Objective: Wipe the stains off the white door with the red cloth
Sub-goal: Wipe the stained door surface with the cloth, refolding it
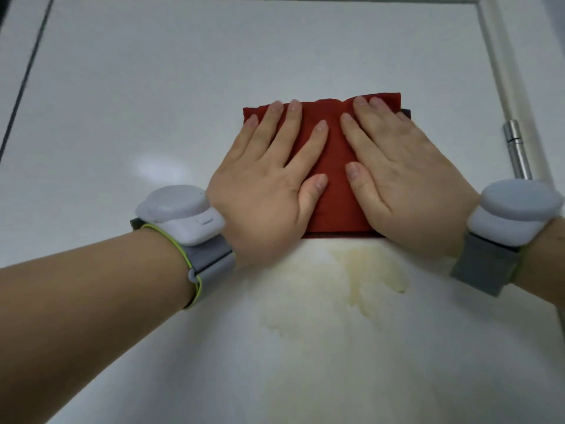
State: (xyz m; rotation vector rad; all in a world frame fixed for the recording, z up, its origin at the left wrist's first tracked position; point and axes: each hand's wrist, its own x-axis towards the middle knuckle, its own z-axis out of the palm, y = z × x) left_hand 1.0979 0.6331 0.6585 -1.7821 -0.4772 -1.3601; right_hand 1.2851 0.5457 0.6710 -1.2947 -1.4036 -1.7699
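**Both hands flat on the red cloth, stain just below**

Your left wrist is wearing a smooth, rounded white device point(180, 215) on a grey strap with a lime edge. Your left hand point(266, 185) is lying flat on the left half of the red cloth point(333, 166), fingers straight and slightly spread, pressing rather than gripping.

The cloth is sitting folded against the glossy white door point(122, 102). It is a matte, lightly creased, nearly square pad, so you cannot tell its long axis. Its top and bottom edges are running level, left to right.

Directly under its lower edge, a pale yellow, blotchy stain point(367, 270) is spreading downward.

Your right hand point(406, 185) is pressing the cloth's right half, its fingers likewise straight. To its right, a brushed-metal cylindrical hinge point(516, 148) is showing on the door's moulded frame.
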